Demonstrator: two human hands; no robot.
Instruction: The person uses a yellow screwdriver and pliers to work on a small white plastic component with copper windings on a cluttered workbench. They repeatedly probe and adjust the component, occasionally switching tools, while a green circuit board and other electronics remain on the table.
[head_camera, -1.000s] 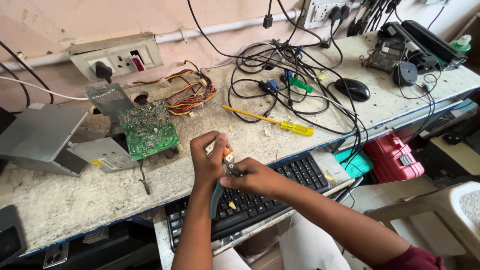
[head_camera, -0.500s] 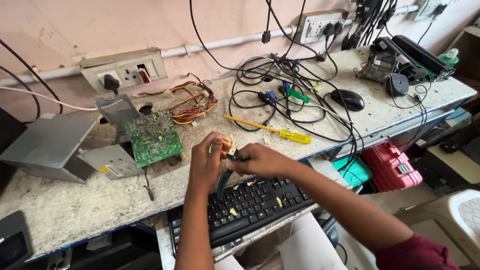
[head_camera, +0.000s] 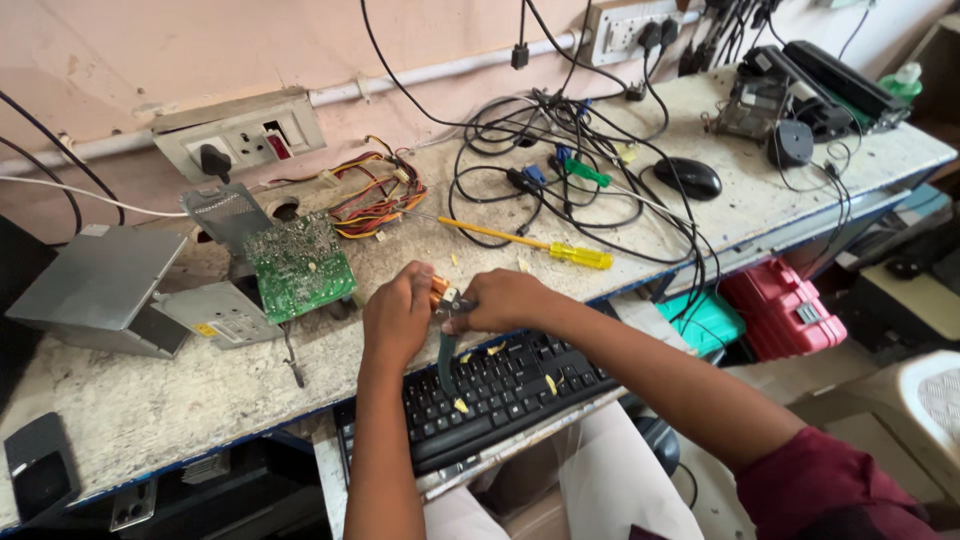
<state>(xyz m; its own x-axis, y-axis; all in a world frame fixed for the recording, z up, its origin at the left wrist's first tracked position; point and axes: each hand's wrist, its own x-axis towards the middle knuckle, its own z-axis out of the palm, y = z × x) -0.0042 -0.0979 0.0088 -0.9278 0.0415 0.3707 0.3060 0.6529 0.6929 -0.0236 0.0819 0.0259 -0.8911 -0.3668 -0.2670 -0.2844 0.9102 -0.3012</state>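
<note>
My left hand (head_camera: 398, 315) pinches a small copper-coloured wound part (head_camera: 439, 289) at the front edge of the workbench. My right hand (head_camera: 505, 299) meets it from the right and grips green-handled pliers (head_camera: 445, 355), whose handles hang down over a black keyboard (head_camera: 500, 390). The plier jaws touch the copper part between the two hands. Yellow scraps lie on the keyboard keys.
A green circuit board (head_camera: 300, 265) leans on an opened grey metal power supply case (head_camera: 100, 290) at left. A yellow screwdriver (head_camera: 530, 243), tangled black cables (head_camera: 580, 190), a black mouse (head_camera: 688, 177), a wall socket (head_camera: 240, 135) and red and teal cases (head_camera: 780, 310) surround the bench.
The view has shifted slightly; both hands stay together at the bench edge, still working the copper part with the pliers.
</note>
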